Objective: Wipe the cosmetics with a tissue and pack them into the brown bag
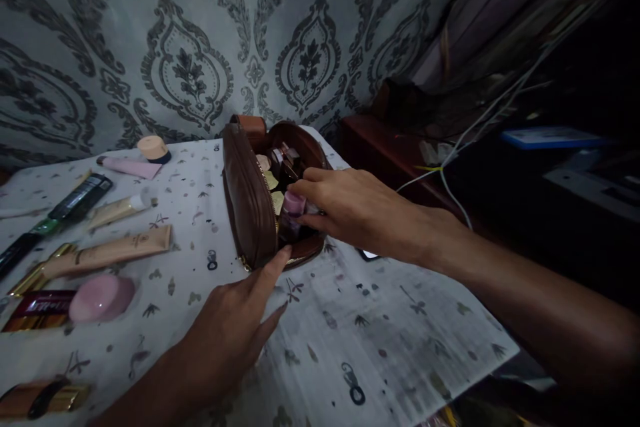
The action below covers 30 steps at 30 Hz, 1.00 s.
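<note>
A brown makeup bag (249, 203) stands unzipped on the table, with several cosmetics inside. My right hand (345, 203) reaches into its opening, thumb and fingers closed around a small bottle with a pink cap (294, 203). The lower part of that bottle is dim, down in the bag. My left hand (240, 313) has its index finger stretched out, its tip at the bag's front zipper edge (287, 253); it holds nothing. Beside the bottle in the bag are pale yellowish round items (277, 201) and dark shiny containers (286, 160).
Left on the patterned tablecloth (190, 347) lie a beige tube (120, 247), a pink tube (131, 167), a round jar (153, 148), a pink round item (103, 298) and other cosmetics. A patterned wall (210, 33) rises behind. White cables (500, 103) hang at the right.
</note>
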Available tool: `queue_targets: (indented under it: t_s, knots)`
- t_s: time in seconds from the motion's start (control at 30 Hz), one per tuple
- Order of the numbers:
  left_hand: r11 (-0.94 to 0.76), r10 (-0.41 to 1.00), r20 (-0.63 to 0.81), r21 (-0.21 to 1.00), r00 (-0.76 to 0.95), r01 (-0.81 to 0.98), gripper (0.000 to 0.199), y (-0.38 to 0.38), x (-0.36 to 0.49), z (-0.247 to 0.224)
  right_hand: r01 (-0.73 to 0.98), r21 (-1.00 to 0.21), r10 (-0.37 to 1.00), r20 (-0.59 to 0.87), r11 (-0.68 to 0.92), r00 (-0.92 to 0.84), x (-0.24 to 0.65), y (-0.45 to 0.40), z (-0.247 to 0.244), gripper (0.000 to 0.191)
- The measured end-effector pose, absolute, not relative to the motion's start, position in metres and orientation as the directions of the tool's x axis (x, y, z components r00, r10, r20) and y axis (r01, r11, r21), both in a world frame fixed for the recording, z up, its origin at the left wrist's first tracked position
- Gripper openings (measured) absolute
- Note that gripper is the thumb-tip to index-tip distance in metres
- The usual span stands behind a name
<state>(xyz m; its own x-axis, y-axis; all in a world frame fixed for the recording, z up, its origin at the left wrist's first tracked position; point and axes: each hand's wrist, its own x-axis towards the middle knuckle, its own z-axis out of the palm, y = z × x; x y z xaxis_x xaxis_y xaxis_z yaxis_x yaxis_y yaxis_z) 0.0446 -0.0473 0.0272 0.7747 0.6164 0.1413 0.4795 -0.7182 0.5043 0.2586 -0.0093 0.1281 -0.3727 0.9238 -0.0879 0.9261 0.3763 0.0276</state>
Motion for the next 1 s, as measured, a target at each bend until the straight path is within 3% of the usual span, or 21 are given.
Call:
queue_targets:
  t_s: [0.43, 0.63, 0.77, 1.0]
  knots:
    - [-0.720, 0.613, 0.152, 0.512, 0.775, 0.469, 0.067, -0.047, 0.045, 0.026, 0.916, 0.081, 0.919, -0.082, 0.393, -0.386, 0.256, -0.007, 0.130, 0.024]
    - [-0.726, 0.615, 0.172, 0.504, 0.770, 0.467, 0.067, -0.047, 0.044, 0.023, 0.880, -0.055, 0.869, -0.138, 0.472, -0.475, 0.261, 0.002, 0.126, 0.012]
    - [-0.718, 0.610, 0.135, 0.511, 0.781, 0.473, 0.064, -0.046, 0.044, 0.027, 0.861, -0.124, 0.860, -0.076, 0.494, -0.504, 0.267, 0.007, 0.123, 0.011]
    - [-0.706, 0.615, 0.109, 0.517, 0.781, 0.484, 0.064, -0.046, 0.044, 0.028, 0.904, -0.159, 0.912, -0.036, 0.398, -0.408, 0.270, 0.007, 0.117, 0.023]
